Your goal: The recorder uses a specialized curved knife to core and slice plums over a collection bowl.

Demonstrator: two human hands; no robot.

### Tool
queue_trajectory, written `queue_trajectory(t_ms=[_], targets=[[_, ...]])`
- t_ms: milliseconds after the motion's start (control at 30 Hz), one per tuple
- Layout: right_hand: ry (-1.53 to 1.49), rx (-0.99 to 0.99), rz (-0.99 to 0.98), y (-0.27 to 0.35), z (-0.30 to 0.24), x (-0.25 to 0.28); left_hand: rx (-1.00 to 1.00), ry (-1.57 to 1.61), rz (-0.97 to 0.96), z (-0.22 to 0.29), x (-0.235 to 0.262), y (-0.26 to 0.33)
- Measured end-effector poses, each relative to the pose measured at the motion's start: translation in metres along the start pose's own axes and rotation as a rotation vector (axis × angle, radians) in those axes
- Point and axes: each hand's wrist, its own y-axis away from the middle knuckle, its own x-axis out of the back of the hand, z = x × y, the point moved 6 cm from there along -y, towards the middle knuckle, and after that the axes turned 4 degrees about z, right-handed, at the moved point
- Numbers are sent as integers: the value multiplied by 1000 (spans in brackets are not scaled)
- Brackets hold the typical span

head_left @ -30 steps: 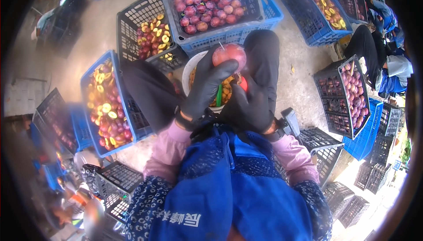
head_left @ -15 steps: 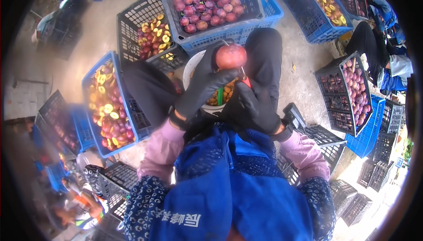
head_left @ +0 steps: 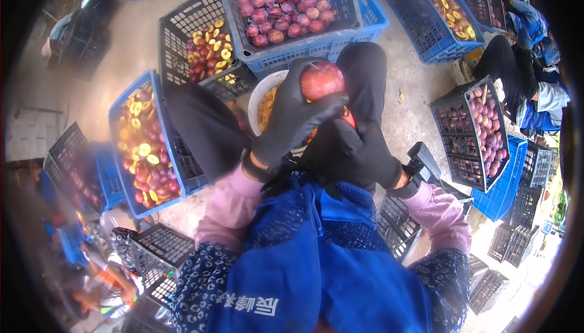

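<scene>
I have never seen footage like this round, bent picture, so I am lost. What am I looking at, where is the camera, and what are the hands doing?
There is no machine here. A person wears a wide fisheye camera on the head, looking down at their own lap, which is why straight edges bend near the rim. You see a blue apron, pink sleeves and black gloves. The left hand grips a red fruit. The right hand sits close under it; what it holds is hidden. Beneath the hands stands a white bowl of yellow pieces. On the ground around are plastic crates: one of whole red fruit ahead, one of cut halves on the left. Another person sits at the right.
</scene>
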Motion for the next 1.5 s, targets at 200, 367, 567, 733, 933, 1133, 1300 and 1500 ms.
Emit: queue_trajectory(t_ms=[200,367,567,733,933,1133,1300,1500], targets=[[-39,-155,-383,-10,-24,25,43,36,61,-4,-1,5],[-28,-144,-416,-11,-31,29,11,36,108,8,-1,8],[-45,37,-182,-4,-27,18,54,327,116,6,-8,10],[-66,150,-7,-3,-24,12,316,516,83,-1,-14,11],[-8,6,-202,-3,-31,27,21,56,78,9,1,6],[12,-222,-409,2,-30,24,-98,-48,27,15,1,5],[-218,11,-85,10,-17,0,275,554,107,6,-13,13],[-351,-93,-186,-4,-20,8,129,600,-17,6,0,-6]])
